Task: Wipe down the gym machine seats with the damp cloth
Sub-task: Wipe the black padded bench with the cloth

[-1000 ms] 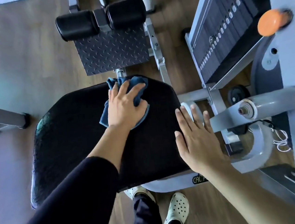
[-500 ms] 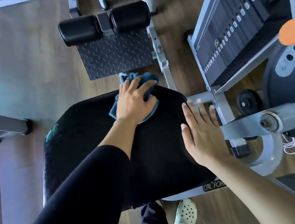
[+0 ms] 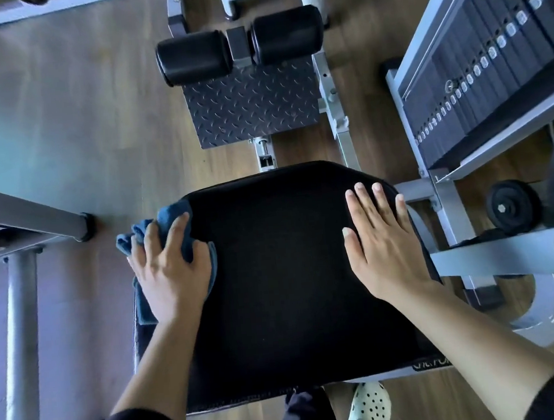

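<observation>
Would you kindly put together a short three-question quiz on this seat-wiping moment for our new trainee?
1. True or false: the left hand presses the cloth against the seat.
2. Multiple choice: the right hand is A) gripping the cloth, B) lying flat on the seat, C) raised clear of the seat.
3. Short answer: at which edge of the seat is the cloth?

Key: 1. True. 2. B. 3. The left edge.
</observation>
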`<state>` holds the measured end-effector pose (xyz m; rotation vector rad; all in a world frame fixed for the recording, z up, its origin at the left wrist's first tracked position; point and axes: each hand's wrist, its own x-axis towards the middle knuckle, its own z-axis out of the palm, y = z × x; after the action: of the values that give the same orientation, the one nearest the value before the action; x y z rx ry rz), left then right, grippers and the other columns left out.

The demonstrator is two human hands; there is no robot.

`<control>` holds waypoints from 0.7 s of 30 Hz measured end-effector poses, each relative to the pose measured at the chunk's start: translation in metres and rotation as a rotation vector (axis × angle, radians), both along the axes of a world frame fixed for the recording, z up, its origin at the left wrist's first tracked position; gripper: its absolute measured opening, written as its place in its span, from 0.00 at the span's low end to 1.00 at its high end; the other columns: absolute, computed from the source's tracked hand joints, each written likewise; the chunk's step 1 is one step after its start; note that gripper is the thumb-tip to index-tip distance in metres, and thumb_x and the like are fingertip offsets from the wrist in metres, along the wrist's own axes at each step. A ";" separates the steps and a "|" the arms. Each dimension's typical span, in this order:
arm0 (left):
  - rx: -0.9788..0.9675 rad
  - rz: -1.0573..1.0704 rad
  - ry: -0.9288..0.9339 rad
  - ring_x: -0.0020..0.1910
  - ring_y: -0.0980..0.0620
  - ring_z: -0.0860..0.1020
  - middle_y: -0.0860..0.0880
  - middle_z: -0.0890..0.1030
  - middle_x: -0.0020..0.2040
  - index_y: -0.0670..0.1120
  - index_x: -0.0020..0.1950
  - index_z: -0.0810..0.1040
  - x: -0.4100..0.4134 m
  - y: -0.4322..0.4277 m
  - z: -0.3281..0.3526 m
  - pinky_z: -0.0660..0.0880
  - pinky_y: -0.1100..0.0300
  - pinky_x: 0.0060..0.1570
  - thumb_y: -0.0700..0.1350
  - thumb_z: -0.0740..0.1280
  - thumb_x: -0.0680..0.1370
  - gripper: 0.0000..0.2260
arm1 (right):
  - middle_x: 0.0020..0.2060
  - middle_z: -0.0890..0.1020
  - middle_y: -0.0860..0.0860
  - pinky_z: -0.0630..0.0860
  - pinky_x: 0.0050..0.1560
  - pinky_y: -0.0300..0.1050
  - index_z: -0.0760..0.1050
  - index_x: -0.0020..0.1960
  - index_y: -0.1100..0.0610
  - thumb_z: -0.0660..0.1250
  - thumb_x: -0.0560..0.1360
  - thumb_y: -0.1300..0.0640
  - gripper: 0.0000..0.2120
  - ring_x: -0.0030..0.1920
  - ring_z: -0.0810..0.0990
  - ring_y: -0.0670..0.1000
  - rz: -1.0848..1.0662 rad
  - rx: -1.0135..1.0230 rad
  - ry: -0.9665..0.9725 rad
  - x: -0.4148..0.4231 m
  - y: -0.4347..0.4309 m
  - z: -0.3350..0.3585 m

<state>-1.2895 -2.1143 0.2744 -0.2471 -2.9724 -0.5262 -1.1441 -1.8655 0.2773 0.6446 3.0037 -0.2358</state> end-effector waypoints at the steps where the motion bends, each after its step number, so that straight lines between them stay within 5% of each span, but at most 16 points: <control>1: 0.006 -0.002 0.005 0.65 0.36 0.66 0.42 0.73 0.65 0.54 0.65 0.76 0.012 0.005 0.002 0.63 0.40 0.66 0.50 0.61 0.72 0.21 | 0.76 0.57 0.54 0.44 0.75 0.56 0.55 0.76 0.59 0.42 0.80 0.47 0.29 0.76 0.50 0.55 0.005 0.003 -0.003 0.003 0.000 0.000; 12: 0.024 -0.362 -0.073 0.65 0.35 0.68 0.43 0.75 0.64 0.54 0.63 0.78 0.054 0.130 0.008 0.63 0.38 0.65 0.52 0.60 0.72 0.20 | 0.75 0.61 0.55 0.46 0.75 0.57 0.60 0.74 0.60 0.45 0.79 0.49 0.28 0.76 0.53 0.56 0.025 0.028 0.044 0.026 0.003 0.003; 17: 0.075 -0.599 -0.089 0.68 0.36 0.66 0.44 0.73 0.67 0.55 0.65 0.76 0.081 0.108 0.013 0.62 0.39 0.67 0.51 0.62 0.74 0.19 | 0.75 0.61 0.55 0.44 0.75 0.55 0.60 0.75 0.60 0.46 0.78 0.49 0.28 0.76 0.51 0.54 0.030 0.045 0.038 0.035 0.003 0.005; 21: 0.091 -0.590 -0.045 0.66 0.37 0.69 0.43 0.74 0.65 0.55 0.64 0.77 0.080 0.058 0.017 0.64 0.39 0.65 0.49 0.64 0.73 0.19 | 0.75 0.61 0.54 0.42 0.75 0.54 0.59 0.75 0.60 0.45 0.79 0.49 0.28 0.76 0.51 0.54 0.040 0.066 0.018 0.038 0.004 0.005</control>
<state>-1.2094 -2.0566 0.2914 -1.1294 -2.8735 -0.7221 -1.1058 -1.8615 0.2828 0.5905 3.0498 -0.1423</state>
